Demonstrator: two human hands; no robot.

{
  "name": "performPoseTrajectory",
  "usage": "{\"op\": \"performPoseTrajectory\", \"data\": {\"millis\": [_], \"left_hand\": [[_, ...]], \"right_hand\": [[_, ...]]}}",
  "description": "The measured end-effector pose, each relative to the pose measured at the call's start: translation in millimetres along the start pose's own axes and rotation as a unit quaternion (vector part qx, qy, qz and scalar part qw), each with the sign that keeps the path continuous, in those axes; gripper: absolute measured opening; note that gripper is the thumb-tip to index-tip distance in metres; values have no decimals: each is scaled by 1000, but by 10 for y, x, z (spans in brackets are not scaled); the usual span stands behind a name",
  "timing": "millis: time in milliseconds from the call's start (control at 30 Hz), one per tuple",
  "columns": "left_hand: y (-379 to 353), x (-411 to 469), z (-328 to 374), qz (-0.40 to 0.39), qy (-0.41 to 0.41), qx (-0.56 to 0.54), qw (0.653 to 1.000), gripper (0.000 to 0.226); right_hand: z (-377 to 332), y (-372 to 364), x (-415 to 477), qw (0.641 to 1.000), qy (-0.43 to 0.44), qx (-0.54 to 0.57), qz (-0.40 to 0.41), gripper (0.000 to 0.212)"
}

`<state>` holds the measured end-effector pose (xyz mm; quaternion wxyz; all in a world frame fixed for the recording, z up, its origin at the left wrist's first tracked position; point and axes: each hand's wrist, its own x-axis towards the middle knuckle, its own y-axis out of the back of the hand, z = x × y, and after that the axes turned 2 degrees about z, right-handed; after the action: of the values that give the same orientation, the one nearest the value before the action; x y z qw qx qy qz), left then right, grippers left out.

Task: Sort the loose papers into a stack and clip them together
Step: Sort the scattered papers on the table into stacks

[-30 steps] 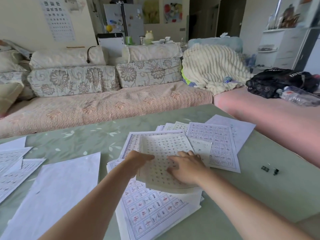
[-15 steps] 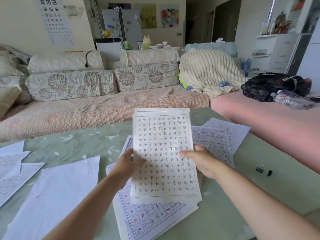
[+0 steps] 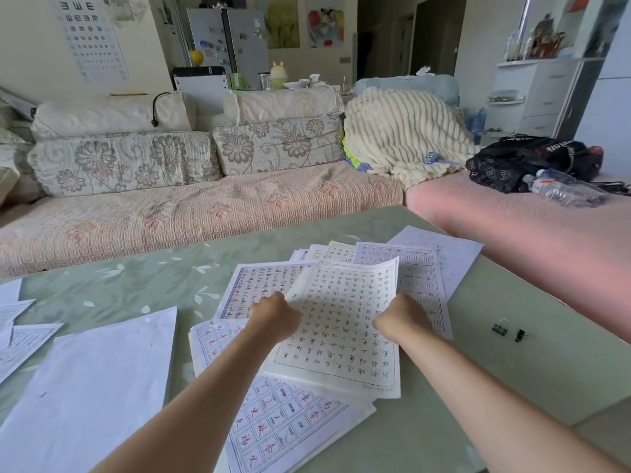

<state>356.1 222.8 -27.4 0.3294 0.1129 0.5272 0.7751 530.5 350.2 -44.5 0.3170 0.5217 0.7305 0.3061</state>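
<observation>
A character-grid sheet point(image 3: 341, 322) lies tilted over a pile of printed papers point(image 3: 283, 425) on the green table point(image 3: 170, 278). My left hand point(image 3: 273, 317) grips the sheet's left edge and my right hand point(image 3: 401, 319) grips its right edge, both with curled fingers. More printed sheets point(image 3: 420, 278) fan out behind it. Two black binder clips point(image 3: 507, 332) lie on the table to the right, apart from my hands.
A large blank sheet point(image 3: 92, 387) lies at the front left, with more loose papers point(image 3: 17, 332) at the far left edge. A sofa point(image 3: 191, 213) runs behind the table, and a pink cushion point(image 3: 532, 247) borders the right side.
The sheet was lifted upright off the pile half a second ago; now it has come back down, tilted over the pile, both hands still on its edges.
</observation>
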Motion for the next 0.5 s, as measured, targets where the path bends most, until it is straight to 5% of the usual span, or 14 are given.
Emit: {"op": "performPoseTrajectory", "data": {"millis": [300, 500], "left_hand": [[97, 73, 103, -85, 86, -205, 971, 35], [51, -1, -64, -47, 9, -316, 948, 31]], "right_hand": [[4, 57, -18, 999, 35, -8, -36, 11], [-74, 117, -55, 999, 24, -22, 3, 53]]}}
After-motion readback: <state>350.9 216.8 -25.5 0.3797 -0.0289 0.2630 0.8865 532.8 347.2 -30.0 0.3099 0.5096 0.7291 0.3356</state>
